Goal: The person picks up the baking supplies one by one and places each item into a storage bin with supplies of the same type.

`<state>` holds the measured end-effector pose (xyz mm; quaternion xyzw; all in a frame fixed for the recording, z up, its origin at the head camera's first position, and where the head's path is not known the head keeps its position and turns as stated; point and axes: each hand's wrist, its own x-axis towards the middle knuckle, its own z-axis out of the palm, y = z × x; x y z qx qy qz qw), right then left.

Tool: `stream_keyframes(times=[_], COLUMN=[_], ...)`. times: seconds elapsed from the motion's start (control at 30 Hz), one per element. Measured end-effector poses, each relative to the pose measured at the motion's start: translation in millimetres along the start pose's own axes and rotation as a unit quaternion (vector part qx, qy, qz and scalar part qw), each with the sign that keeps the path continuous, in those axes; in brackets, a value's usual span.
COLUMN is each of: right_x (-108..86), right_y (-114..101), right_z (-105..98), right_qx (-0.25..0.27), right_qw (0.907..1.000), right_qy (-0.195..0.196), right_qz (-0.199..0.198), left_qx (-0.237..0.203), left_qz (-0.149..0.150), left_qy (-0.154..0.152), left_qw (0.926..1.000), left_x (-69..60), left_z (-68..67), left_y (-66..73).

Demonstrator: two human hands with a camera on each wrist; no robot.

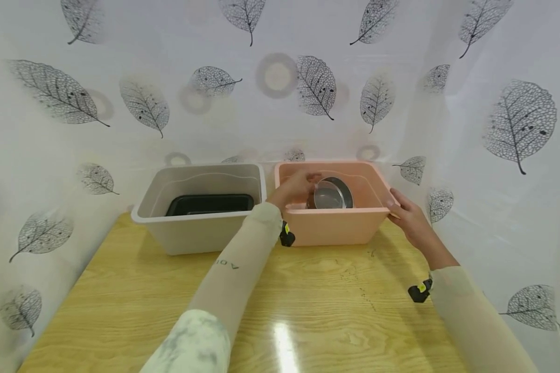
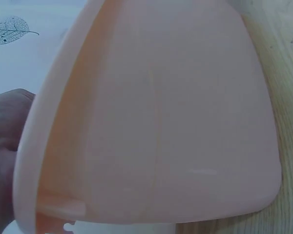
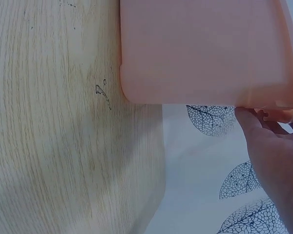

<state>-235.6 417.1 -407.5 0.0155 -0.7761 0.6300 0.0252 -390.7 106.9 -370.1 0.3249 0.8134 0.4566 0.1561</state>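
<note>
A pink plastic bin [image 1: 331, 228] stands on the wooden table at the right of centre. My left hand [image 1: 296, 187] reaches over its front left rim. The fingers are at the left edge of a round metal pan [image 1: 329, 197] inside; whether they pinch it cannot be made out. The pan's lower part is hidden behind the bin's front wall. In the left wrist view, the bin's end wall [image 2: 176, 122] covers most of the hand. My right hand [image 1: 406, 215] grips the bin's rim at the front right corner, with the thumb under the lip [image 3: 278, 105] in the right wrist view.
Left of the pink bin stands a light grey bin [image 1: 200, 233] with a black rectangular tray [image 1: 212, 203] inside. Their rims are close together. A white curtain [image 1: 280, 119] with leaf prints hangs behind and at both sides. The wooden table [image 1: 326, 300] extends in front.
</note>
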Motion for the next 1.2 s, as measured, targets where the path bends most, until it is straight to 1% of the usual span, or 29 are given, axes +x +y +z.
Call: stream_keyframes(times=[0.07,0.13,0.23,0.3,0.4,0.5,0.6,0.7,0.77,0.8,0.87,0.93,1.0,1.07,1.2], right_x=[0.5,0.7,0.8,0.5,-0.1,-1.1,-3.4,-6.2,-8.7,-10.3,-14.2,-19.1,-24.7,-30.7,-43.2], right_y=[0,1,0,0,-1,-1,-4,-8,-13,-16,-21,-25,-28,-31,-36], right_z=[-1,-1,-4,-5,-8,-11,-13,-11,-8,-6,0,8,17,28,51], right_qx=[-0.005,-0.016,-0.032,-0.048,-0.085,-0.109,-0.107,-0.118,-0.129,-0.135,-0.149,-0.167,-0.184,-0.198,-0.214], right_qw=[1.0000,0.9998,0.9994,0.9986,0.9956,0.9922,0.9906,0.9870,0.9836,0.9822,0.9769,0.9706,0.9648,0.9610,0.9597], right_qy=[0.002,0.006,0.014,0.021,0.040,0.059,0.085,0.110,0.126,0.130,0.152,0.169,0.180,0.181,0.164], right_qz=[0.002,0.003,0.001,0.001,0.002,0.002,0.000,-0.001,-0.002,-0.005,-0.017,-0.036,-0.053,-0.068,-0.082], left_qx=[0.004,-0.001,-0.036,-0.061,-0.090,-0.094,-0.087,-0.096,-0.112,-0.114,-0.116,-0.111,-0.092,-0.078,-0.056], left_qz=[0.011,0.020,0.024,0.030,0.047,0.074,0.100,0.108,0.103,0.099,0.092,0.090,0.090,0.088,0.086], left_qy=[0.008,0.013,0.016,0.020,0.021,0.019,0.018,0.015,0.008,0.007,0.007,0.009,0.015,0.019,0.026], left_qw=[0.9999,0.9997,0.9990,0.9975,0.9946,0.9927,0.9910,0.9894,0.9883,0.9884,0.9890,0.9897,0.9916,0.9929,0.9943], left_x=[-0.7,-1.5,-3.3,-6.7,-14.5,-23.8,-32.5,-43.5,-54.3,-60.5,-72.8,-86.5,-100.2,-114.7,-142.8], left_z=[-2.3,-4.4,-6.9,-8.6,-10.6,-12.7,-14.3,-14.7,-14.1,-13.5,-11.2,-7.8,-3.8,0.7,8.9], left_y=[0.7,1.6,2.4,3.2,5.1,7.3,8.9,10.5,12.6,13.8,14.7,15.9,15.8,14.2,6.3])
